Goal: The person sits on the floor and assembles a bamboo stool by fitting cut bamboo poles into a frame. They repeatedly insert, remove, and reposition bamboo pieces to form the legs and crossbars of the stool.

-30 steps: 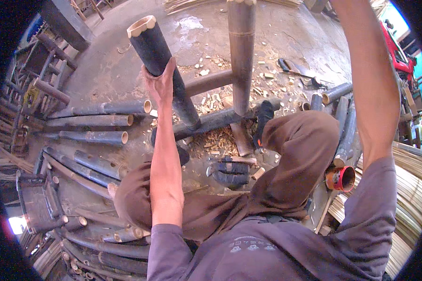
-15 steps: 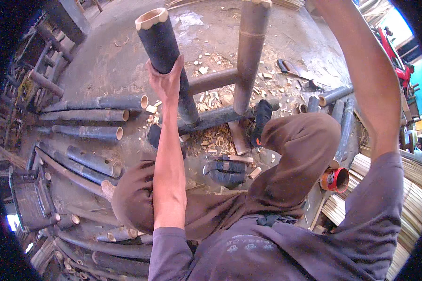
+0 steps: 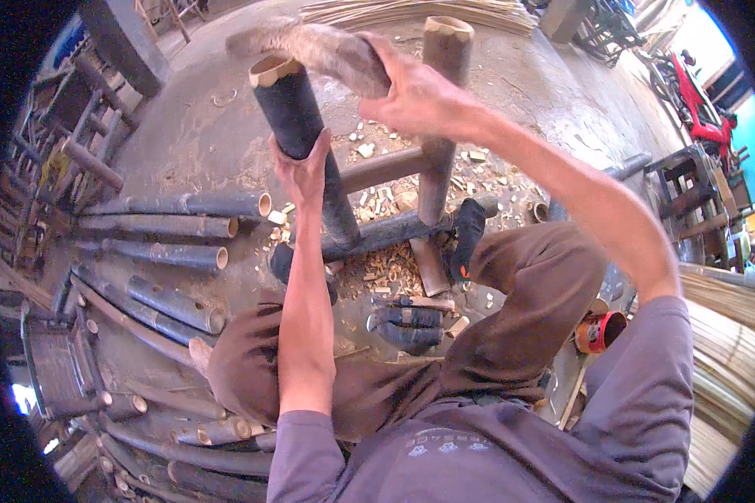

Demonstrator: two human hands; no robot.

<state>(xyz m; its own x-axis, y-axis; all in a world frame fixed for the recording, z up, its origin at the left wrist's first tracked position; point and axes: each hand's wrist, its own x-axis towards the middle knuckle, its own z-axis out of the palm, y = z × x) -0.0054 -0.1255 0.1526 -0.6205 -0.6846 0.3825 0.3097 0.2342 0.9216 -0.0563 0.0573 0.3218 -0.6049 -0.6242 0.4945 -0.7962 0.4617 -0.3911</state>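
A dark bamboo pole [image 3: 306,138] is standing tilted in a frame of four joined poles, its cut open top uppermost, and the left hand [image 3: 304,172] is wrapping around its shaft partway down. The right hand [image 3: 415,96] is gripping a blurred grey mallet [image 3: 315,46] just above that open top, beside the second upright pole [image 3: 440,117]. Further out, six loose bamboo lengths [image 3: 176,226] are lying on the concrete floor [image 3: 201,126] to the left, two dark sheathed blades [image 3: 407,323] are resting between the person's knees, and one orange tool [image 3: 600,331] is sitting by the right leg.

Grey tee, brown trousers, black socks, bare forearms.
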